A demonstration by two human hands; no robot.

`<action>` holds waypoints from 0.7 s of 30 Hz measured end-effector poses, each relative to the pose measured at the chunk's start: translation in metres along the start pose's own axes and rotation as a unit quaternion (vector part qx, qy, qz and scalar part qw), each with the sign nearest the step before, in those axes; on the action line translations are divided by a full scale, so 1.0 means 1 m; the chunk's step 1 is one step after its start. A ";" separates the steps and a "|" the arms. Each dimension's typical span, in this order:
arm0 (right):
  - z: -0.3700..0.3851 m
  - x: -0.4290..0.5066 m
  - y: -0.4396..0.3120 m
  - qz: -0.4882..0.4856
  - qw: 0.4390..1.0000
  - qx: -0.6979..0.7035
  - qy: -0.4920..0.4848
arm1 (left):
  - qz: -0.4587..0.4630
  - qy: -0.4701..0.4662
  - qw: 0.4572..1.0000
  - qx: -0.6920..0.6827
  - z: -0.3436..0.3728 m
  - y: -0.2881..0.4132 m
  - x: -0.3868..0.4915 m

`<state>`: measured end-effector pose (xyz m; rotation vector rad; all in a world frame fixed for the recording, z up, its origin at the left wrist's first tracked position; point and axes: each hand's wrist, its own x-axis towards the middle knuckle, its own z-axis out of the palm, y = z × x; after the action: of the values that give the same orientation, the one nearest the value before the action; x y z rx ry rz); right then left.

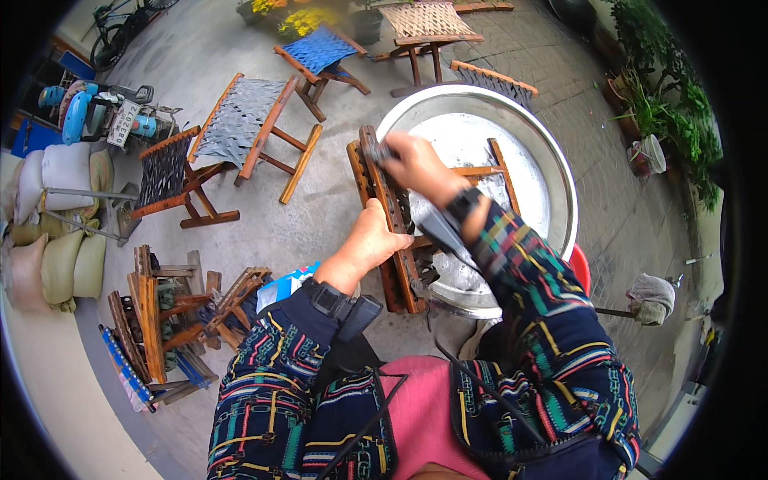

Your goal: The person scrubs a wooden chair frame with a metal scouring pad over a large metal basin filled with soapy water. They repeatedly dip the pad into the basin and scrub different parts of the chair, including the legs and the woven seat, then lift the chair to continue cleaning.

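A folded wooden stool (390, 222) with dark woven strapping leans over the left rim of a wide metal basin (567, 198). Its legs (506, 174) reach into the basin, where suds and water lie. My left hand (369, 240) grips the stool's upper rails around their middle, thumb across the near rail. At the rail's far end, my right hand (417, 162) presses a greyish scrubbing pad (375, 150) on the wood. Motion blurs this hand and the pad, so the pad's exact kind is unclear.
Woven stools in grey (243, 117), blue (318, 51), black (165, 171) and beige (429, 21) stand beyond. Folded stools (153, 324) are heaped at left, near stuffed sacks (66, 174) and a motorbike (102, 114). A red container (579, 270) shows behind the basin; potted plants (648, 114) line the right.
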<state>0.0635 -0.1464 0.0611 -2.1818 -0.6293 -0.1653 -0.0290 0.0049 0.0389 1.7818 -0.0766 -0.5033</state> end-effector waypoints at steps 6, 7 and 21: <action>0.003 -0.016 0.013 -0.019 0.998 -0.055 0.040 | -0.001 0.006 0.996 0.090 0.008 0.005 -0.005; 0.006 0.013 0.021 -0.001 0.995 -0.094 0.042 | 0.008 0.015 0.995 0.103 0.008 0.005 -0.005; 0.006 0.028 0.032 -0.063 0.993 -0.079 0.058 | -0.005 0.004 0.996 0.086 0.006 0.006 0.000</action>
<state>0.1033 -0.1480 0.0442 -2.2640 -0.7093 -0.4175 -0.0299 -0.0017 0.0431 1.9533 -0.1095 -0.5091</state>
